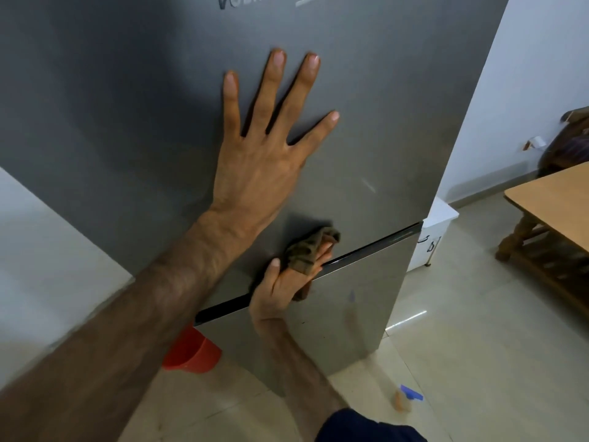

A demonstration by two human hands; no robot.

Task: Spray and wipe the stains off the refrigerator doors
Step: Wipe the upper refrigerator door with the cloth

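At the fridge front: we stood close against a tall grey refrigerator [398, 122], its brushed-metal skin smooth and faintly streaked, with part of a raised logo at the top edge.
Left hand: our left hand [255, 167] lay flat on the upper door [127, 106], fingers [274, 87] straight and spread wide, palm against the metal, holding nothing.
Right hand: our right hand [283, 288] gripped a crumpled brown cloth [307, 253], thumb and fingers curled around it, pressing it to the metal.
Cloth: soft, wrinkled fabric, bunched into a lump; it sat just above our right fingertips, right at the dark seam [366, 248] between the two doors and below the left palm.
Lower door [350, 307]: same flat grey metal, beneath our right fingers, carrying a faint smudge and small dark specks to the right of that hand.
Containers: a red plastic bucket [194, 352], round and smooth-walled, stood on the floor below and left of our right hand; we could not tell what was in it.
Spray bottle [406, 398]: blurred, with a blue nozzle, on the pale glossy tiles [478, 362], well below our right hand.
Beyond the fingers, right: a wooden table [554, 193] with a flat top and turned legs, and a small white cabinet [430, 237] beside the fridge.
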